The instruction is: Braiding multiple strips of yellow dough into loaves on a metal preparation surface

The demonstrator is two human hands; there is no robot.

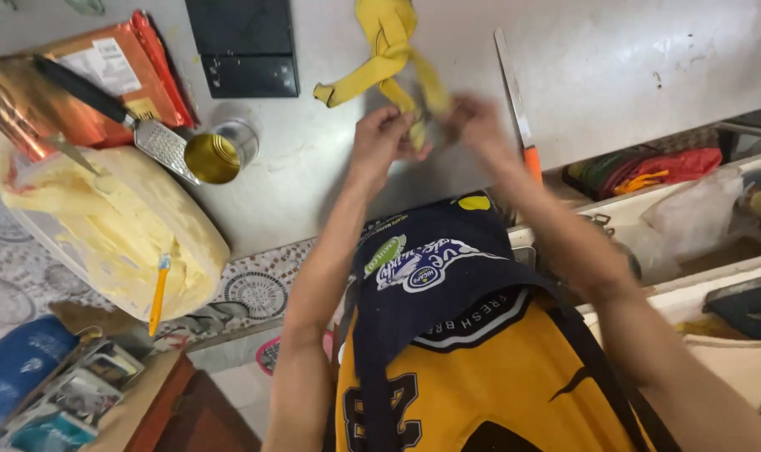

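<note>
Left hand point(380, 138): fingers closed on the lower end of the yellow dough strip point(386, 52)
Right hand point(474, 124): blurred, fingers pinch the same end
Dough strip: twisted, lies on the metal table point(615, 59), its top cut off by the frame
Long knife point(515, 100): orange handle partly hidden behind the right wrist
Grater point(164, 146): rests over a small tin point(221, 152)

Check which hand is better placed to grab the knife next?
Right, probably. The right hand pinches the dough strip beside the knife; the left hand sits farther away.
</note>
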